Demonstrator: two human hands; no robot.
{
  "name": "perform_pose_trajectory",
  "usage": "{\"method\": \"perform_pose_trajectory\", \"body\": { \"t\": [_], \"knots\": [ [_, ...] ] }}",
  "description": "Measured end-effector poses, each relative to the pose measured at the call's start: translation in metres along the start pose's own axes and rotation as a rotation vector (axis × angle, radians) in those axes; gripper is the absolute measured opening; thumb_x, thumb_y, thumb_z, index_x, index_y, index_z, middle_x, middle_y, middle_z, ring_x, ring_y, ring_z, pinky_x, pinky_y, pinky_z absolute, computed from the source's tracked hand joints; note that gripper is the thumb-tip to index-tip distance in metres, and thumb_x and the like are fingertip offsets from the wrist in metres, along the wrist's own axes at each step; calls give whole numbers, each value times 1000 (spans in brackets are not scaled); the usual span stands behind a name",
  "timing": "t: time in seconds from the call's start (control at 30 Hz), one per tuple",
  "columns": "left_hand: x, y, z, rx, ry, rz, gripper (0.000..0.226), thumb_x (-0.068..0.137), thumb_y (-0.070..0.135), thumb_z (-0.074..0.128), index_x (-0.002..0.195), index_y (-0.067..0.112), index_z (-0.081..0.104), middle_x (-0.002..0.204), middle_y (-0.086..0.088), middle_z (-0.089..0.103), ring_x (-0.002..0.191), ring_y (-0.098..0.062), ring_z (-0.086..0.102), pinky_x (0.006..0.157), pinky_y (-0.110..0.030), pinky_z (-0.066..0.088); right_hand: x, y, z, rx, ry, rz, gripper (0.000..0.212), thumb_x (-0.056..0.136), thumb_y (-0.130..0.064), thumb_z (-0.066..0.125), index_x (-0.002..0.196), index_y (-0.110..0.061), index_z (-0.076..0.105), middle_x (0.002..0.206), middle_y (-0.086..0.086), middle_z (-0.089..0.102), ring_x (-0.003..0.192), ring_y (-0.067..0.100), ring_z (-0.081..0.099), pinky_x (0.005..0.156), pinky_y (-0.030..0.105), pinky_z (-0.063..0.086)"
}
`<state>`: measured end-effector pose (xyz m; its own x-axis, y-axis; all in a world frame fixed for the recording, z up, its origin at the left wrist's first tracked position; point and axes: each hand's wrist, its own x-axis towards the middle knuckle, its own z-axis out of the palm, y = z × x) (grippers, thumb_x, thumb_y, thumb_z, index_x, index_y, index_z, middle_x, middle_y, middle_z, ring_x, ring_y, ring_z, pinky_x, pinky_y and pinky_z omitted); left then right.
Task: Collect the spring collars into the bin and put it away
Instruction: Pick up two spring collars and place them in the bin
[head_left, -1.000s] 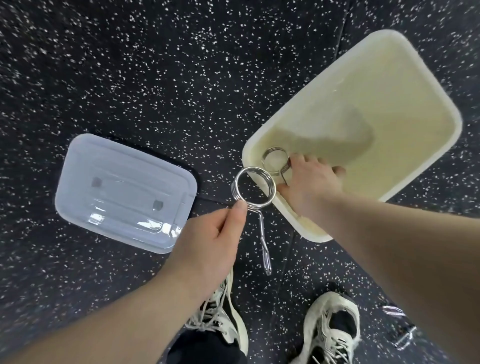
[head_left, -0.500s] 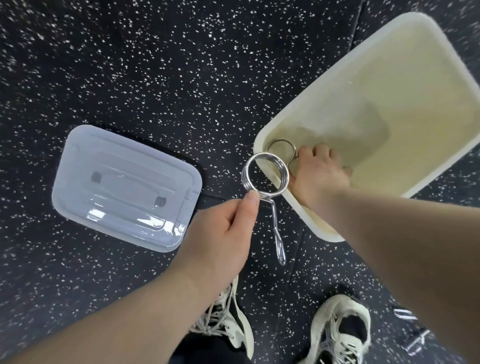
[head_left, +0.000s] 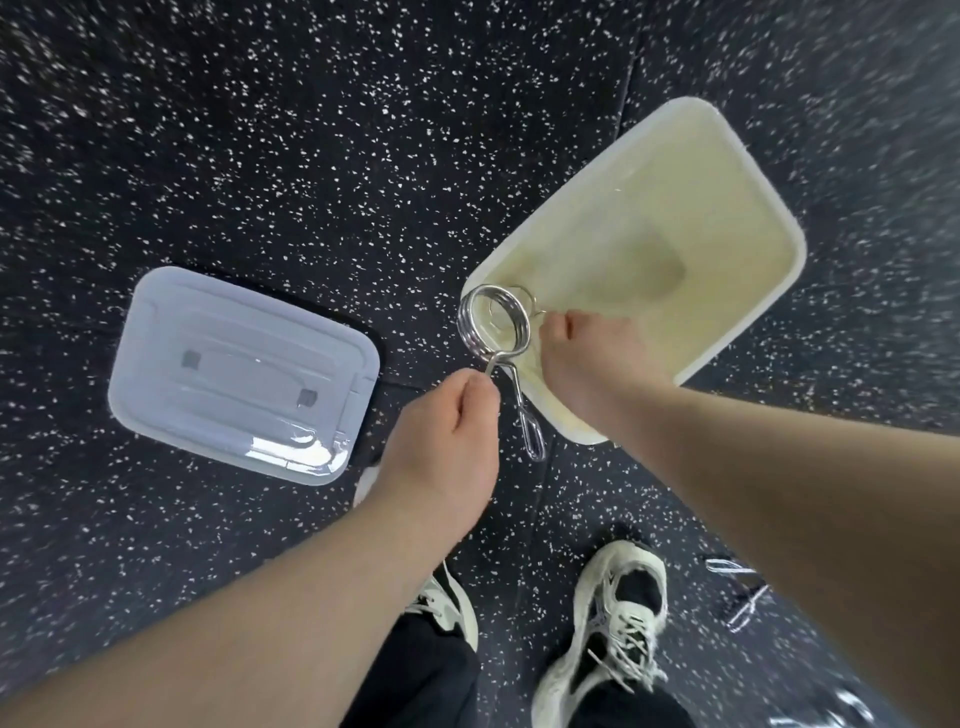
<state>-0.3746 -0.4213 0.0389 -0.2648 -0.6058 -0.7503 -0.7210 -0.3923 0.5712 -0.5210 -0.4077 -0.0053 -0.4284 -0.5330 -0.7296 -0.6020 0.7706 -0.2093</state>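
Note:
A cream plastic bin (head_left: 768, 205) lies on the speckled black floor to the right. My left hand (head_left: 444, 441) pinches one handle of a chrome spring collar (head_left: 493, 326). Its ring hangs over the bin's near-left corner, and its other handle points down toward me. My right hand (head_left: 597, 358) reaches down inside the bin at that same corner, fingers curled on a second spring collar (head_left: 525, 297). Only a sliver of that collar's ring shows behind the first one.
The bin's translucent lid (head_left: 239, 374) lies flat on the floor to the left. My two white-and-black shoes (head_left: 613, 618) stand below the hands. A blurred metal piece, possibly another collar (head_left: 740, 587), lies on the floor at the lower right.
My left hand has carried its collar up and to the right, so the ring now overlaps the bin's corner. My right hand has stayed low in the bin.

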Motion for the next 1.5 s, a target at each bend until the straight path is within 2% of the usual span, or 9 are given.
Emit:
{"method": "perform_pose_trajectory", "body": {
  "t": [0.13, 0.33, 0.4, 0.43, 0.6, 0.7, 0.9, 1.13, 1.5],
  "knots": [
    [0, 19, -7, 28, -28, 12, 34, 102, 24, 34, 69, 19, 41, 60, 5, 40, 60, -16, 40, 56, -37, 27, -28, -18, -18, 241, -143, -41, 50, 103, -36, 24, 93, -10, 65, 90, 13, 68, 82, 31, 62, 60, 30, 42],
    [4, 42, -31, 21, -182, 2, 34, 105, 38, 31, 128, 34, 54, 108, 1, 65, 96, -18, 60, 87, -39, 47, -43, -40, -31, 404, -263, -121, 54, 91, -64, 35, 115, -22, 60, 109, 4, 67, 102, 25, 61, 96, 43, 45],
    [2, 48, -37, 37, -240, 6, 40, 106, 35, 30, 144, 37, 43, 116, -18, 63, 73, -11, 44, 85, -42, 48, -43, -45, -32, 471, -287, -76, 58, 84, -71, 43, 119, -27, 58, 108, -3, 66, 102, 19, 60, 94, 35, 43],
    [2, 50, -41, 45, -265, -5, 42, 106, 34, 30, 147, 36, 40, 129, -16, 52, 117, -16, 33, 89, -45, 47, -43, -48, -33, 489, -305, -56, 61, 80, -73, 46, 121, -29, 58, 108, -4, 66, 102, 17, 60, 95, 34, 42],
    [0, 52, -51, 38, -378, -8, 39, 104, 43, 31, 140, 37, 47, 112, -5, 65, 100, -19, 60, 86, -34, 45, -37, -46, -41, 688, -431, -56, 53, 75, -60, 59, 118, -29, 62, 106, -7, 69, 104, 13, 64, 103, 39, 43],
    [2, 54, -49, 114, -428, -24, 33, 102, 48, 30, 107, 38, 61, 113, -11, 63, 104, -28, 59, 88, -39, 42, -28, -43, -41, 752, -420, -57, 25, 94, -30, 55, 107, -9, 61, 71, 4, 57, 62, 12, 58, 70, 32, 46],
    [29, 25, -33, 137, -225, -137, 33, 98, 35, 35, 82, 27, 63, 69, 5, 52, 63, -14, 48, 63, -34, 37, 6, -12, -34, 240, -211, -12, 24, 94, -40, 45, 105, -19, 50, 85, 2, 59, 76, 16, 55, 60, 31, 41],
    [30, -4, -7, 214, -169, -281, 34, 99, 45, 34, 100, 22, 58, 77, 2, 57, 69, -16, 53, 66, -34, 41, 43, 44, -32, -248, -104, -97, 57, 85, -48, 58, 131, -20, 41, 124, 1, 48, 112, 23, 48, 95, 43, 43],
    [56, -5, 27, 210, -102, -248, 34, 98, 57, 37, 94, 26, 52, 77, 8, 56, 67, -9, 54, 57, -29, 37, 106, 65, -15, -579, 94, -199, 59, 80, -49, 70, 126, -23, 42, 124, 8, 46, 118, 31, 43, 98, 46, 32]
  ]
}}
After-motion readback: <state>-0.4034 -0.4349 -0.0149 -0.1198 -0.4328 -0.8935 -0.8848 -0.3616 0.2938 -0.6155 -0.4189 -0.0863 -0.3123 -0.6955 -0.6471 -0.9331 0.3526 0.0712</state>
